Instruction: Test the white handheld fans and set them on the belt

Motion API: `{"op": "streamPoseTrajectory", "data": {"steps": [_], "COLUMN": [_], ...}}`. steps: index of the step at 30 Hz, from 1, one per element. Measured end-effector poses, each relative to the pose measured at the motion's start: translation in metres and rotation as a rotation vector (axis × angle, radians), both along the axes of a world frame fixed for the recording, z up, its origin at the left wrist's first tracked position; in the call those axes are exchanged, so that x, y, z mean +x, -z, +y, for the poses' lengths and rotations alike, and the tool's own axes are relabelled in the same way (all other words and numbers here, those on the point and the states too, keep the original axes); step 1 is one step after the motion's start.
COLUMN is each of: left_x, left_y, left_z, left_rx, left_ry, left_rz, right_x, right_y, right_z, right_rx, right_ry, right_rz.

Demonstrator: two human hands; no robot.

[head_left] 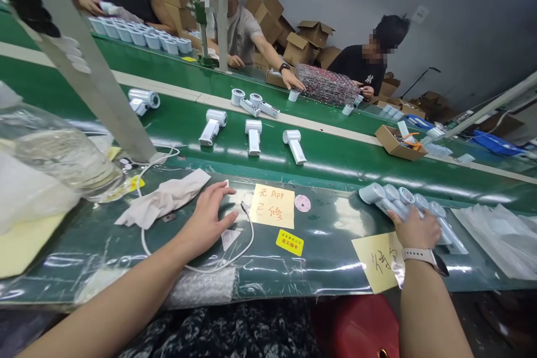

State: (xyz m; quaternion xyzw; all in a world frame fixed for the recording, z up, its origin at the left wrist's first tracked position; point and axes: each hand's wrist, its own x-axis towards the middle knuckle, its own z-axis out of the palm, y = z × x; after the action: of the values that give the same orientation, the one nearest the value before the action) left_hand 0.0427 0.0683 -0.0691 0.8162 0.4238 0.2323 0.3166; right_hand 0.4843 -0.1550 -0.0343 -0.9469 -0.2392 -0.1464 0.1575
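Observation:
My left hand (213,218) is over the green bench with its fingers apart and nothing in them. Beside its thumb is the tip of a white charging cable (248,235), which loops under my wrist. A crumpled white cloth (168,196) lies to its left. My right hand (417,229), slightly blurred, wraps over a row of white hair-dryer-shaped handheld devices (373,193) lying side by side; thumb and fingers are on their handles. My palm hides part of the row. A yellow paper with handwriting (373,263) lies under my right wrist.
More such devices (254,137) lie on the green conveyor (335,151). A handwritten yellow note (272,207), a yellow card (290,242) and plastic bags (495,235) are on the bench. A metal post (96,67) stands left. Co-workers sit opposite; one person's hand (293,81) reaches for a white part.

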Motion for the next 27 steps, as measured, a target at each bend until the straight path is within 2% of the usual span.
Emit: {"op": "streamPoseTrajectory", "data": {"steps": [2, 4, 7, 9, 12, 15, 18, 21, 24, 25, 27], "left_x": [0.001, 0.003, 0.005, 0.006, 0.006, 0.008, 0.009, 0.008, 0.007, 0.008, 0.012], "left_y": [-0.006, -0.011, -0.017, -0.018, -0.017, -0.017, -0.018, -0.02, -0.018, -0.018, -0.017], "left_z": [-0.003, -0.006, -0.009, -0.01, -0.01, -0.009, -0.008, -0.01, -0.012, -0.013, -0.015], "left_rx": [-0.027, -0.047, -0.088, -0.106, -0.124, -0.14, -0.173, -0.222, -0.27, -0.336, -0.546], "left_ry": [0.004, 0.018, 0.047, 0.053, 0.039, 0.013, 0.007, 0.007, -0.007, -0.015, -0.045], "left_rz": [-0.005, -0.017, -0.015, -0.021, -0.053, -0.107, -0.166, -0.231, -0.294, -0.37, -0.654], "right_x": [-0.019, -0.044, -0.081, -0.102, -0.132, -0.174, -0.217, -0.234, -0.231, -0.231, -0.237], "right_y": [-0.002, 0.002, 0.013, 0.018, 0.018, 0.016, 0.014, 0.005, -0.013, -0.018, -0.026], "right_z": [0.021, 0.055, 0.129, 0.183, 0.256, 0.303, 0.32, 0.314, 0.289, 0.276, 0.243], "right_rx": [0.053, 0.061, 0.004, -0.019, -0.018, -0.003, -0.006, -0.017, -0.028, -0.032, -0.04], "right_ry": [-0.026, -0.178, -0.501, -0.612, -0.601, -0.565, -0.596, -0.66, -0.77, -0.821, -0.936], "right_rz": [-0.029, -0.011, 0.1, 0.165, 0.23, 0.283, 0.329, 0.376, 0.453, 0.484, 0.544]}}
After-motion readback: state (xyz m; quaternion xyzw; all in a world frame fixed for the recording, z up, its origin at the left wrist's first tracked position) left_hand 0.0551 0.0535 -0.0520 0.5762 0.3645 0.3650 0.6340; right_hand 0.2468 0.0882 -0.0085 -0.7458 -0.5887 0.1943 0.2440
